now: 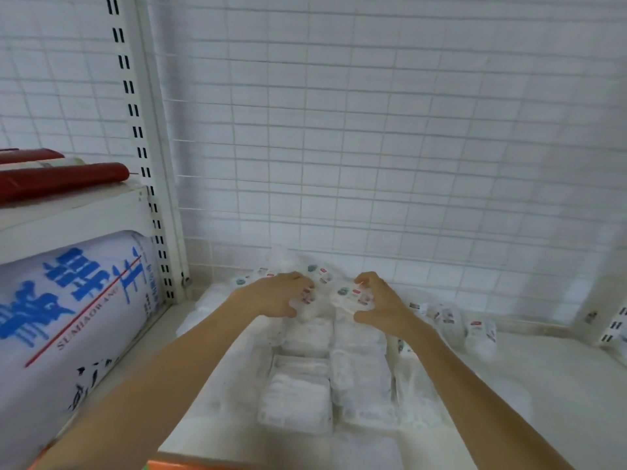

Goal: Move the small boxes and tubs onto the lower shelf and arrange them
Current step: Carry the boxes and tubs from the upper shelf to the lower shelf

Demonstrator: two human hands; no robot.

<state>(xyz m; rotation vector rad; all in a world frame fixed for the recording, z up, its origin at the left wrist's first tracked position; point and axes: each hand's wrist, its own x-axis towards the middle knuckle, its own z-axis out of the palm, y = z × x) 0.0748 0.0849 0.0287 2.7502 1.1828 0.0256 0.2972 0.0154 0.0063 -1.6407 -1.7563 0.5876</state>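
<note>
Several small white tubs wrapped in clear film lie in rows on the lower shelf (529, 378), running from the front (298, 398) toward the back wall. My left hand (276, 295) has its fingers curled around a labelled tub (307, 298) at the far end of the left row. My right hand (380, 300) grips a neighbouring labelled tub (349, 295) at the far end of the right row. More labelled tubs (475, 329) lie loose to the right of my right hand. The picture is blurred, so the labels cannot be read.
A white wire grid (390, 130) closes the back of the shelf. A slotted upright post (149, 164) stands at the left. Beyond it lie a big white roll with blue lettering (68, 310) and, on the shelf above it, red rolls (61, 179).
</note>
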